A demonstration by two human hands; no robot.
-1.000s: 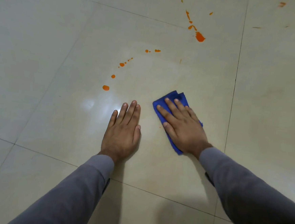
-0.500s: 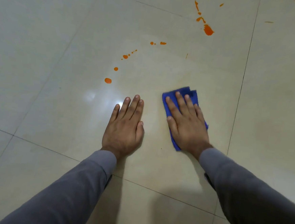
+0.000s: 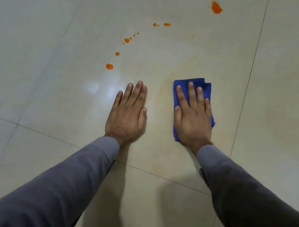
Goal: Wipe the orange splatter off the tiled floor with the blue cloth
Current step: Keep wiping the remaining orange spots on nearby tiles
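A person's right hand (image 3: 192, 116) presses flat, fingers spread, on the blue cloth (image 3: 205, 87); the left hand (image 3: 127, 113) rests flat, fingers together, on the tiled floor (image 3: 41, 69). Orange splatter (image 3: 109, 66) lies ahead; a wet cloth may smear it.

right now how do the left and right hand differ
The left hand lies flat on the bare floor; the right hand lies flat on the blue cloth. The left sits nearer the orange drops; the right is further from them. Both have straight fingers and grey sleeves.
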